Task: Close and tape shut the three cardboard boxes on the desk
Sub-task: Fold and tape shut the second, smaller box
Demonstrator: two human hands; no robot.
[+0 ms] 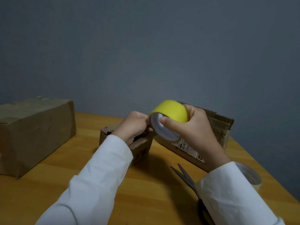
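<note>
Yellow tape roll; label unreadable

The left hand covers most of the small box top. The right sleeve hides the scissors handles and part of a pale tape roll; the large box runs off the left edge.

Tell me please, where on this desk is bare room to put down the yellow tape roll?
Bare desk lies between the large box at the left and the small box in the middle, and along the near edge under the left sleeve. The right side is crowded: the open box, the scissors and a second tape roll lie close together.
</note>
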